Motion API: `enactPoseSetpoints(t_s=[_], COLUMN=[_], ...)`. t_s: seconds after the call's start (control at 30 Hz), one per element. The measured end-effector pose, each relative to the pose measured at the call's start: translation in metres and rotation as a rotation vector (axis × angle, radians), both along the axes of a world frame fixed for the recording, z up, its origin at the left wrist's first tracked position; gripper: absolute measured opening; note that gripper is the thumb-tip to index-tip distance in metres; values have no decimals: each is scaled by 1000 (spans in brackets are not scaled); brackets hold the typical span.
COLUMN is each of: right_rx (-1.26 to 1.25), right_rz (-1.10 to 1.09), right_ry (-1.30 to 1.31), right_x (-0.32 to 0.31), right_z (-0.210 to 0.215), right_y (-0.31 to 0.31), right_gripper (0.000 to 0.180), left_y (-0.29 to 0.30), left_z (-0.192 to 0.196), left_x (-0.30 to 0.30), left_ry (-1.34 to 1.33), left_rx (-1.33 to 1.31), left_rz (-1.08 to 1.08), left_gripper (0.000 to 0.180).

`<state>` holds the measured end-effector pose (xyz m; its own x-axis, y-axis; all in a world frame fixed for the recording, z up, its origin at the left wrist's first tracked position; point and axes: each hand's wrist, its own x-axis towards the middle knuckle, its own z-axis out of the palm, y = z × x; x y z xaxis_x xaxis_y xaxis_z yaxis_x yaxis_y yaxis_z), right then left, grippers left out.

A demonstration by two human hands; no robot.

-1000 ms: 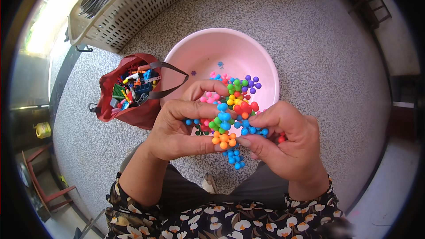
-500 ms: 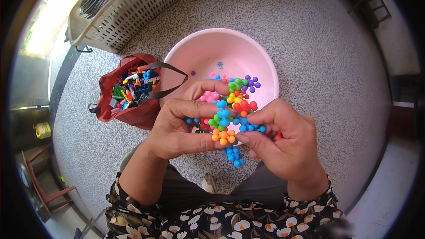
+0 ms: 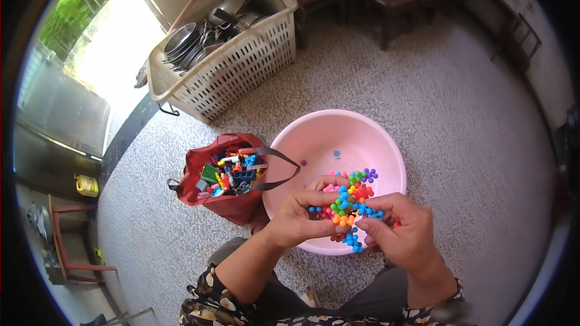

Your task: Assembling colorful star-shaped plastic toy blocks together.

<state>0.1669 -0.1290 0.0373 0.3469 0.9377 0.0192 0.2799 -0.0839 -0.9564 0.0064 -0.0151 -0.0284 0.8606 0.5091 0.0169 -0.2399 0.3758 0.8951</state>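
Toy cluster [image 3: 343,204] sits gripped between the fingers of left hand [image 3: 302,216] and right hand [image 3: 403,229]; I judge it largely joined, with blue piece [image 3: 337,154] and purple piece [image 3: 304,163] loose beyond the fingers, in the tub [image 3: 314,131].

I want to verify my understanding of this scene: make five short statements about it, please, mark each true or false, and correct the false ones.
1. The left hand holds a multicoloured cluster of plastic ball-ended pieces. True.
2. A round pink plastic basin stands to the right of a red fabric bag. True.
3. The bag contains only metal pans. False: small plastic pieces of many colours show in it.
4. The off-white perforated plastic basket holds metalware. True.
5. The right hand is far from the cluster. False: its thumb and finger pinch at the cluster's right side.
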Motion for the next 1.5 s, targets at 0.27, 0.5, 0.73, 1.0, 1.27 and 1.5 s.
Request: enactPoseSetpoints(t_s=[0.27, 0.5, 0.73, 1.0, 1.27, 1.5], right_rx=[121, 83, 60, 13, 106, 171], right_rz=[134, 115, 60, 65, 196, 196], right_ry=[-11, 3, 9, 267, 1263, 1262], right_x=[4, 2, -2, 4, 26, 25], right_z=[7, 3, 2, 6, 7, -2], right_y=[1, -1, -3, -6, 0, 1], right_gripper=[24, 26, 21, 22, 19, 28], left_y=[10, 9, 8, 2, 4, 5], left_z=[14, 12, 7, 14, 16, 11], left_x=[-4, -4, -6, -8, -11, -18], left_ry=[-55, -88, -112, -76, -124, -159], left_rx=[5, 3, 77, -42, -207, -174], left_rz=[-15, 17, -34, -29, 5, -7], left_gripper=[42, 44, 46, 46, 50, 52])
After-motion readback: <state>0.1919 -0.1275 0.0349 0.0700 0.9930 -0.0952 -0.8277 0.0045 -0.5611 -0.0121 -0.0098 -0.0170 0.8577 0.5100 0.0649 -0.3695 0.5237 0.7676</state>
